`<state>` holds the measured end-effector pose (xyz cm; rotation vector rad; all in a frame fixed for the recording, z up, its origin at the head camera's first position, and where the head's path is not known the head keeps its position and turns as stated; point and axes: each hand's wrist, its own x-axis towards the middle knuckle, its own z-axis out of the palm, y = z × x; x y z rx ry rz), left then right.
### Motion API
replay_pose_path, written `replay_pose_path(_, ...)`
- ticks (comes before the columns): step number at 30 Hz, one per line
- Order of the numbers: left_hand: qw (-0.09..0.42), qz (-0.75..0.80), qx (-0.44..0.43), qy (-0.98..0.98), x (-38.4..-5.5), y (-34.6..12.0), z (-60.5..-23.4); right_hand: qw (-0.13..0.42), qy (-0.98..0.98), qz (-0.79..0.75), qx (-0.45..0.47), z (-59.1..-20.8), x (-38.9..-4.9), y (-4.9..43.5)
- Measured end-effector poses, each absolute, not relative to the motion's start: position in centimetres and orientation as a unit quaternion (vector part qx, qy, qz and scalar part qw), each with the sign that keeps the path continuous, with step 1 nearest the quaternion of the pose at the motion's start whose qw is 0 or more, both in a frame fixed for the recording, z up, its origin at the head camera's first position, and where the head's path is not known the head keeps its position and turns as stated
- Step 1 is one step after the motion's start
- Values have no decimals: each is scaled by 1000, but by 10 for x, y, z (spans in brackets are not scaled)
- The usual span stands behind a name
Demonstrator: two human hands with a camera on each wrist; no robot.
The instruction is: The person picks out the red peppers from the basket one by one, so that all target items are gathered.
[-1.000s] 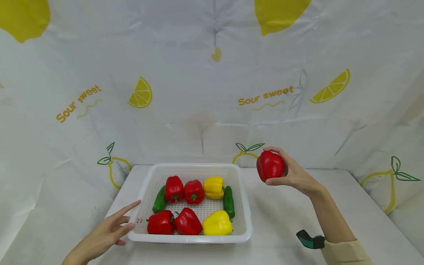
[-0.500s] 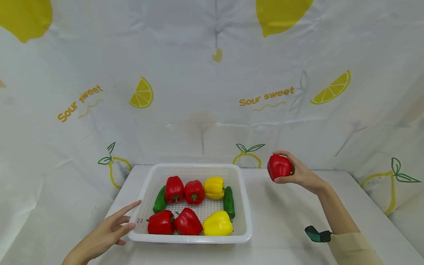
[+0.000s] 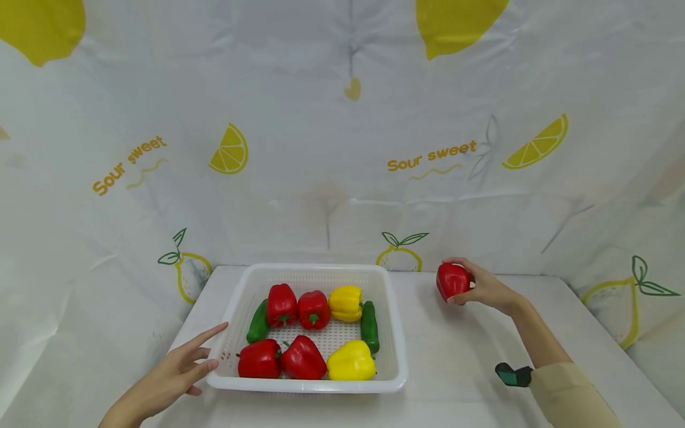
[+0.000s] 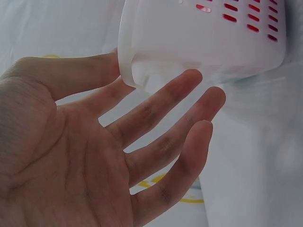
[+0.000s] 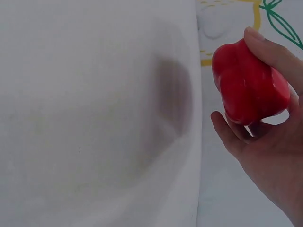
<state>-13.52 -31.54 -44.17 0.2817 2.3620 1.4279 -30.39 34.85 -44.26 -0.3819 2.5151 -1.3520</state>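
My right hand point(image 3: 484, 289) grips a red bell pepper point(image 3: 452, 282) low over the table, right of the basket. In the right wrist view, thumb and fingers curl round the sides of the pepper point(image 5: 251, 85), and its shadow lies on the white cloth. My left hand point(image 3: 166, 377) rests at the left rim of a white plastic basket point(image 3: 307, 386). Seen from the left wrist, thumb and index finger touch the basket's rim point(image 4: 125, 47), while the other fingers stretch loosely beside its wall. Inside lie several red bell peppers point(image 3: 303, 358), two yellow ones point(image 3: 351, 360) and two green peppers point(image 3: 370, 327).
A white cloth covers the table point(image 3: 444, 368). Directly behind it hangs a white sheet point(image 3: 299, 214) with printed lemons, which also runs along the left and right sides. A dark green strap point(image 3: 512, 375) sticks out by my right sleeve point(image 3: 572, 395).
My right hand has carried the red bell pepper a little to the right, away from the basket, then lowered it towards the table. The left hand and the basket stay put.
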Motion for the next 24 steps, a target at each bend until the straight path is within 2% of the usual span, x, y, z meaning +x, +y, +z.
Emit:
replay_pose_path(10, 189, 502, 82, 840, -135, -315, -441, 152, 876, -443, -116, -463, -310, 357)
replay_pose_path(24, 191, 509, 85, 835, -136, -315, -441, 162, 880, -428, -123, -465, -307, 356)
